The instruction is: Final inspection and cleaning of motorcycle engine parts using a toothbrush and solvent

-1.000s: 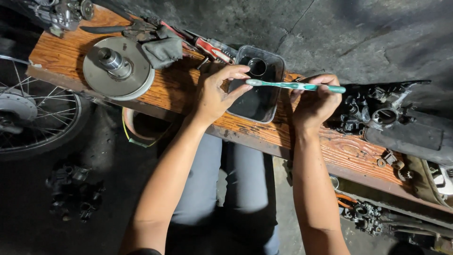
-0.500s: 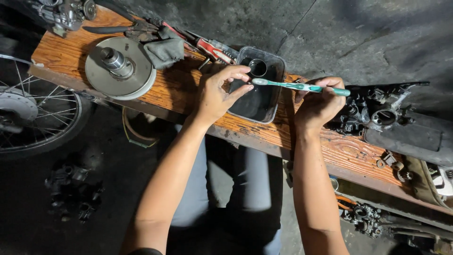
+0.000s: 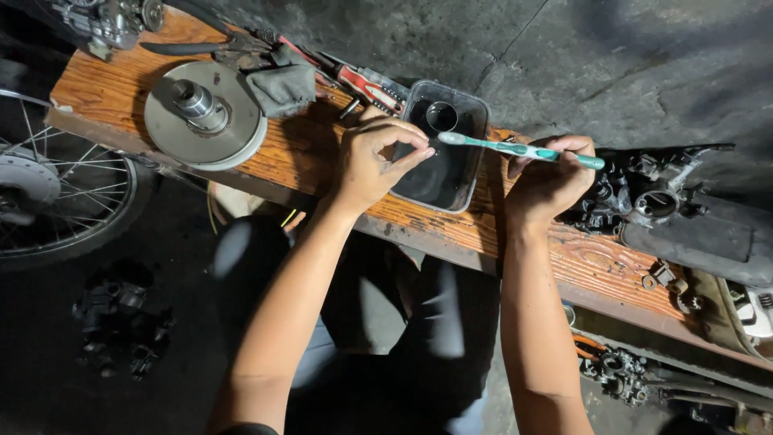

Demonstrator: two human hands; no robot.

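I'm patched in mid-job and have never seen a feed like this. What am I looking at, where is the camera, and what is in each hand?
There is no machine here: a person works with two bare hands, filmed from a camera on their head looking down. The right hand holds a teal toothbrush, its bristles over a dark plastic tub. The left hand pinches something too small to make out at the brush head. Both hover over a wooden plank, which also carries a round metal pulley, a grey rag and red-handled tools. A spoked wheel stands at the left.

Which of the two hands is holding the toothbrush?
The right hand grips the green toothbrush by its handle. The left hand only has its fingertips pinched near the bristles.
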